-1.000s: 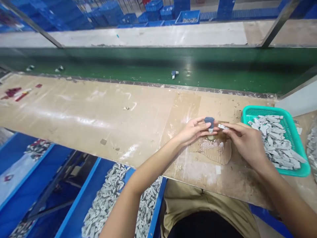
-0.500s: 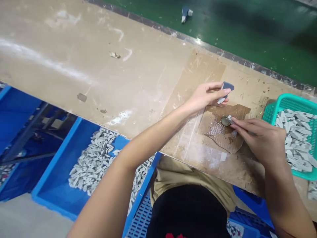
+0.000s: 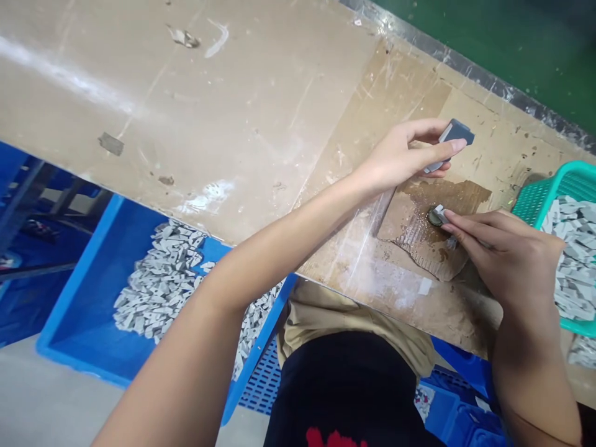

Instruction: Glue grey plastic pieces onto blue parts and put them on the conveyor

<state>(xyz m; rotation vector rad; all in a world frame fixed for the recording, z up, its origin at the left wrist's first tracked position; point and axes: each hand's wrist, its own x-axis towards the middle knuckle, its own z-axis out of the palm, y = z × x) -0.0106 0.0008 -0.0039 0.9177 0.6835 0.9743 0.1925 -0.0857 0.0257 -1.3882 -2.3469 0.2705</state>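
My left hand (image 3: 419, 152) is closed around a dark blue-grey plastic part (image 3: 459, 132) with a light grey edge, held above the bench. Pinched between the thumb and fingers of my right hand (image 3: 507, 248) is a small light grey plastic piece (image 3: 440, 213). That piece is at a small round dish (image 3: 434, 217), whose contents I cannot make out. Under the dish lies a torn, wet-looking sheet of cardboard (image 3: 419, 248).
A green basket (image 3: 535, 202) of grey pieces stands at the right. Below the bench's front edge, a blue bin (image 3: 84, 310) holds many similar pieces. A green surface (image 3: 535, 43) runs along the bench's (image 3: 261, 124) far side.
The view has shifted, so the bench appears lower left and nearer. Both hands keep their holds; the small grey piece stays at the dish, and the left hand's part has turned slightly.
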